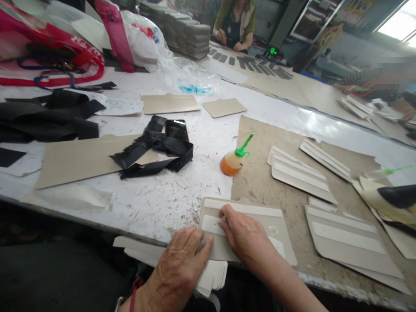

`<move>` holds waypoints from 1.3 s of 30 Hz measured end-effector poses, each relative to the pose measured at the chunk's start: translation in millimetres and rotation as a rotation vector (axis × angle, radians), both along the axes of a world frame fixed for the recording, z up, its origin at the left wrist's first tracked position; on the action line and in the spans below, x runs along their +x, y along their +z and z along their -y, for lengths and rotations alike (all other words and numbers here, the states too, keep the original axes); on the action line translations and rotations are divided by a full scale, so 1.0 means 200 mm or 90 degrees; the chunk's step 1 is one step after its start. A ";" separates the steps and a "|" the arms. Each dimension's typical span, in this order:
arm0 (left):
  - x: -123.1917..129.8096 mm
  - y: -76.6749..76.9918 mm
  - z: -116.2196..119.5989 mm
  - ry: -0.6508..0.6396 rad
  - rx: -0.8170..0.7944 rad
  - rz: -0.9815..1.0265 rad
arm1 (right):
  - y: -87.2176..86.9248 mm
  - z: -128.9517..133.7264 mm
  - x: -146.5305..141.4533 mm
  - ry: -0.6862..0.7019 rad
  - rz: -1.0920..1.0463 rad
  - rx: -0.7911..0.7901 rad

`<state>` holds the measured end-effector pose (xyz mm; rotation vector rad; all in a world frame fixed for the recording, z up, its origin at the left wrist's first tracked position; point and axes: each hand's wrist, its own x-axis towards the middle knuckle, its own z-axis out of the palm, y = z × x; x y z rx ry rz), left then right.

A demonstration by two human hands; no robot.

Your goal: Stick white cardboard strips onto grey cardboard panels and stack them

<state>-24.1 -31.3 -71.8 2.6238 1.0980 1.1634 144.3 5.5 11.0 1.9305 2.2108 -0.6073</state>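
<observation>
A beige panel (247, 252) with rounded corners lies at the table's front edge. White strips (247, 208) run across it, and a small round mark (272, 230) shows at its right. My left hand (182, 260) rests at the panel's lower left edge, fingers side by side and thumb apart, lying on the panel. Over the middle white strip (211, 225), my right hand (242, 227) has its thumb and index finger brought together. Whatever may be between those fingertips is hidden. More white strips (212, 275) are stacked below the table edge, beside my left wrist.
An orange-filled bottle (231, 164) with a green nozzle stands beyond the panel. Stripped panels (299, 173) and a panel stack (351, 238) lie right. Black fabric strips (172, 162) and a phone (176, 129) lie left. Two people work across the tables.
</observation>
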 end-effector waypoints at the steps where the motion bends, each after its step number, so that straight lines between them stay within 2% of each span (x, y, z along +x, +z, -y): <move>1: 0.00 0.01 0.00 -0.002 0.001 -0.007 | 0.00 0.00 0.00 0.000 -0.007 -0.001; 16: 0.00 0.04 -0.02 -0.015 -0.004 -0.004 | 0.00 -0.01 0.00 0.013 -0.014 -0.005; 22: 0.00 0.02 -0.03 -0.041 -0.011 -0.039 | -0.01 -0.01 0.01 0.021 0.003 0.011; 28: -0.01 -0.02 -0.05 -0.062 0.034 -0.044 | -0.02 -0.01 0.01 0.043 0.013 0.027; 39: -0.04 0.00 -0.06 -0.099 0.004 -0.089 | 0.00 -0.02 0.01 0.041 0.007 0.028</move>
